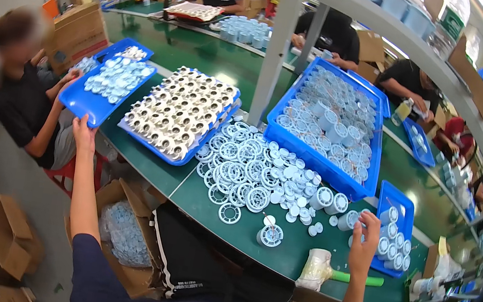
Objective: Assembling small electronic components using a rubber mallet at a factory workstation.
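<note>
Left hand grips the near edge of a blue tray of white caps at the table's left end; keep it level. Right hand, half-curled, pinches a white cylinder.

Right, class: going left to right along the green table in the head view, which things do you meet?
Left hand gripping a blue tray → tray of metal-tipped parts → loose white rings → deep blue bin → right hand → small blue tray.

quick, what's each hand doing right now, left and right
Left hand: closed on the edge of the blue tray of small white parts.
Right hand: fingers curled around a white cylindrical part.
</note>
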Motion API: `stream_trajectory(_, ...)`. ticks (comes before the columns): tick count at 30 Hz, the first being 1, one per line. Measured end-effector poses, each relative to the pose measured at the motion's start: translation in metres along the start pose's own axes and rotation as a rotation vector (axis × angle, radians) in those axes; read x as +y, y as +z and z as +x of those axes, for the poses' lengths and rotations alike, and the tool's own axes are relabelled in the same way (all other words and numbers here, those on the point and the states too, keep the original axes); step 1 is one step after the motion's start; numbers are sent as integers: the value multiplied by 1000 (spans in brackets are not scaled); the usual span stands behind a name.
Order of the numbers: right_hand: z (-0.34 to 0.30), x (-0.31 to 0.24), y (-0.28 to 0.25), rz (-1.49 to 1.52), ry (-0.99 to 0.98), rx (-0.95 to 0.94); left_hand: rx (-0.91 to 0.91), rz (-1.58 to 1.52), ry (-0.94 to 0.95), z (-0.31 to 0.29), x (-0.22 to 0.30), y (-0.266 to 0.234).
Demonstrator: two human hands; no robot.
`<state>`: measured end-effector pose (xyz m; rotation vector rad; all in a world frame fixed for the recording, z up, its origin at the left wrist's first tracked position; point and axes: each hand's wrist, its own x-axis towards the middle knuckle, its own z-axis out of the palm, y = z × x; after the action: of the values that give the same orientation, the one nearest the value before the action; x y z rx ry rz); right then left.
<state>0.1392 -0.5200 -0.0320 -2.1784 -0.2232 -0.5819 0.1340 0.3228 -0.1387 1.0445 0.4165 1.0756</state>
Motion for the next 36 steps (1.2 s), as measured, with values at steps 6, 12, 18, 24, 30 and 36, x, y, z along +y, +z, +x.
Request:
stream_trajectory(6,-20,0,-17,-58,79,80,-30,62,-74,27,-35,-19)
stream_trajectory(12,-31,0,-13,-132,53,121,-149,141,-172,36,-61,-16)
stream_trajectory(18,-39,8,-6,-222,61,6,-154,952,-160,84,-55,-24)
stream_trajectory(24,-35,-12,20,-202,12,-177,-245,1656,267,18,-6,1)
stream_trajectory(30,-14,-6,58,-292,-69,-538,-556,693,494,-368,75,167)
stream_trajectory(36,-13,7,72,-404,-156,-545,-1029,602,222,-520,35,228)
